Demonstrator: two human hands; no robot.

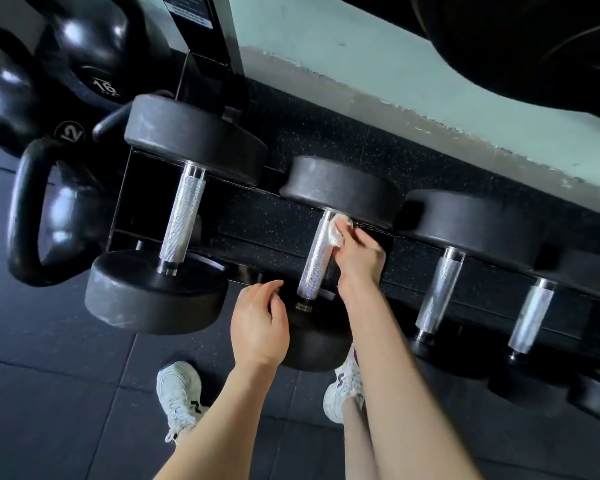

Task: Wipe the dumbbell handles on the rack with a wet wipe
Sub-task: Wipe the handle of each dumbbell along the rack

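**Dumbbell rack, second handle under wipe**

- Footwear: two white sneakers [179,393] on dark rubber floor mats [49,393].
- Left hand [258,327]: fingers loosely curled, holding nothing, poised over the near head of the second dumbbell [340,188].
- Right hand [359,263]: pinches a crumpled white wet wipe [338,232] against the far end of that dumbbell's knurled steel handle [317,258], just under the far head.
- Rack [120,206]: black frame holding a row of black round-headed dumbbells lying crosswise. The handles of the first [184,216], third [439,292] and fourth [530,320] are bare.
- Markings: glossy black kettlebells stand to the left, one marked "12" [69,134], one "16" [104,86]. A printed plate [187,8] on the upright is too small to read.
- Room: speckled black flooring runs under the rack. The pale green wall [361,46] is scuffed along its base.
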